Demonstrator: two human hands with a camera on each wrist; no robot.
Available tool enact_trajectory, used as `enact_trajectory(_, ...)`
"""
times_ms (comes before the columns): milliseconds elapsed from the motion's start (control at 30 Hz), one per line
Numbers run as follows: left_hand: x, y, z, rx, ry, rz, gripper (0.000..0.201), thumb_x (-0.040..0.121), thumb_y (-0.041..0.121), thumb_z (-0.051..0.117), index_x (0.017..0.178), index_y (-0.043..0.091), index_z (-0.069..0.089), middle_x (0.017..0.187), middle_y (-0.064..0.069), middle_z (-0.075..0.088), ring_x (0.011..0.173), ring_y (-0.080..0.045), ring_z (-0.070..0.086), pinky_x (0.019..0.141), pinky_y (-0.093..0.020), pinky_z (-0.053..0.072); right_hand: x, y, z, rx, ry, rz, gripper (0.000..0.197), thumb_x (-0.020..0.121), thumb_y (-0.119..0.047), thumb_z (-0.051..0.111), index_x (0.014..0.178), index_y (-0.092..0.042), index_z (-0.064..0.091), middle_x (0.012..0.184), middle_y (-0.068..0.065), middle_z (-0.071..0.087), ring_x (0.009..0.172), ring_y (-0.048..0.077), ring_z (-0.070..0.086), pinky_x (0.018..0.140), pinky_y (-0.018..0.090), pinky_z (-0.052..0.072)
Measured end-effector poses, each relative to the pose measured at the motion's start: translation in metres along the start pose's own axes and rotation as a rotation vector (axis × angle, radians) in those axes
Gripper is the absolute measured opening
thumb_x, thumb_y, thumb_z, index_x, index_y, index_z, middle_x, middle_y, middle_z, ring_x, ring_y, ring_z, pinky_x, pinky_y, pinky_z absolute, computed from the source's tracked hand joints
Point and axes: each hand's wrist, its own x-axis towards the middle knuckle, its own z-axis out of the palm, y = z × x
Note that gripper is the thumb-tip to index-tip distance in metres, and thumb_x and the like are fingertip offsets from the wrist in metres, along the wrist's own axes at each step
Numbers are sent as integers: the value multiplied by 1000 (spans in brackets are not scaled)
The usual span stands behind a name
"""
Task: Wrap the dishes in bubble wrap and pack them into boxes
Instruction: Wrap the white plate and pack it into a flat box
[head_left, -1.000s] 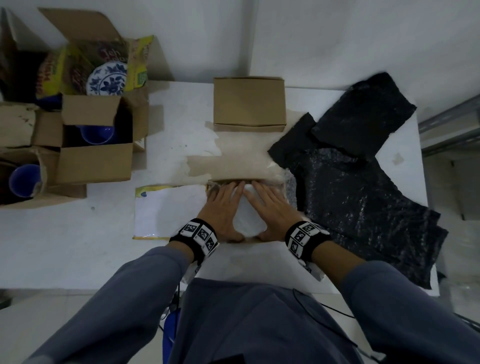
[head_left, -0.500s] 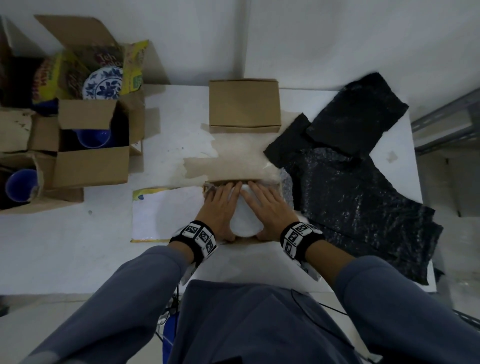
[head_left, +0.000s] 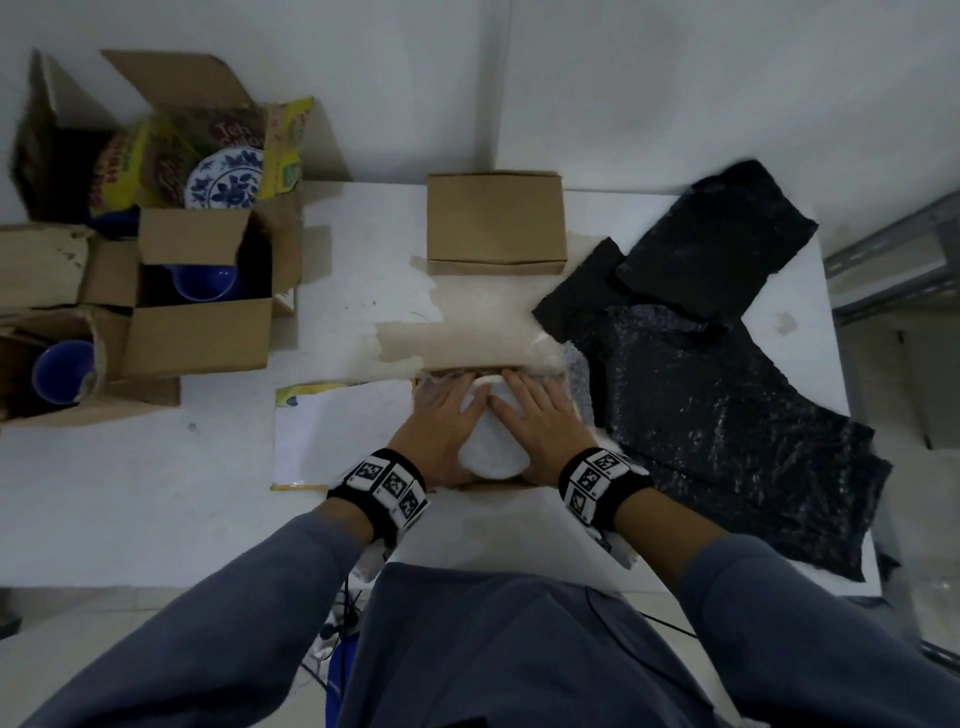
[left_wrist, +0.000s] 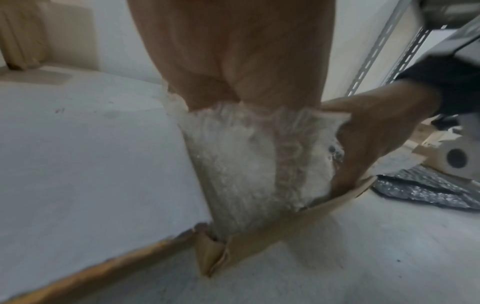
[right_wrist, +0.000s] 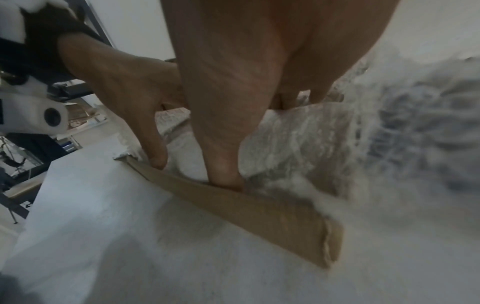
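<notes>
Both hands laid flat on one wrapped dish, pressing it down into a low open box at the near middle of the bench; neither hand a true grip, fingers straight and spread, nothing pinched. Left hand on the left half of the bundle, right hand on the right half, thumbs tucked down inside the near wall of the box. Best done with even pressure from both palms, easing the bubble wrap in at the corners rather than forcing the centre; probably fragile underneath. Loose wrap bunched just right of the right hand, worth tucking in before closing any flap. Further right, black sheets. Straight ahead of the hands, a shut box. Far left, open boxes with blue bowls and a patterned plate not yet wrapped.
</notes>
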Motion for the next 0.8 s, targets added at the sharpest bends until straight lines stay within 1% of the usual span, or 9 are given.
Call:
enact_trajectory(100,-7,0,-8,31,69,39,105,60,62,76,142,5,45,141,-25,43,126,-42,44,109,-52,38,1,1,-2,-6,9,-1,94,73,-47,75,151,-19,29,158,23,17,145,40,21,116,56,22)
enact_trajectory(200,-7,1,-14,75,-1,-40,101,67,72,51,146,10,36,140,-23,42,126,-41,43,115,-48,32,3,1,-3,-31,-86,-11,101,75,-46,73,154,-19,16,160,22,-2,148,38,4,119,53,11)
enact_trajectory(300,-3,3,-9,122,-105,-103,103,72,66,65,150,11,28,142,-30,39,129,-45,42,116,-50,29,4,2,-6,-53,-137,-24,115,69,-50,78,155,-19,9,160,22,-8,148,39,0,119,54,10)
enact_trajectory(400,-1,12,-14,122,-124,-149,95,80,48,70,154,14,22,143,-27,35,130,-43,39,115,-46,28,4,5,-11,-37,-130,-42,119,64,-58,78,155,-18,12,160,22,-1,147,40,5,118,54,11)
enact_trajectory(533,-3,16,-20,69,-86,-159,93,79,33,72,154,14,21,142,-22,34,130,-39,38,111,-41,36,0,4,-21,48,-39,-41,102,68,-53,75,151,-19,27,158,20,13,144,38,18,119,47,17)
enact_trajectory(600,-7,14,-21,68,-47,-121,90,74,36,76,150,14,32,138,-21,41,126,-39,44,102,-42,44,-2,3,-25,83,-30,-11,96,69,-47,75,149,-19,30,157,19,15,142,37,20,118,46,20)
enact_trajectory(700,-16,7,-20,198,-40,-130,84,61,38,82,134,18,47,131,-21,48,117,-39,50,94,-42,45,-4,2,-28,83,-38,35,95,68,-45,75,147,-18,29,153,17,19,139,37,23,116,45,24)
enact_trajectory(733,-19,5,-19,230,-51,-144,83,59,37,84,132,18,48,132,-24,47,120,-41,49,96,-43,45,-4,1,-28,77,-44,42,95,69,-45,75,147,-18,29,152,17,19,138,37,24,115,45,24)
enact_trajectory(800,-22,5,-18,296,-96,-148,80,68,39,81,136,17,46,140,-31,40,131,-46,41,108,-47,38,-5,0,-27,64,-63,48,95,70,-46,74,148,-18,28,153,18,19,138,37,23,116,44,23)
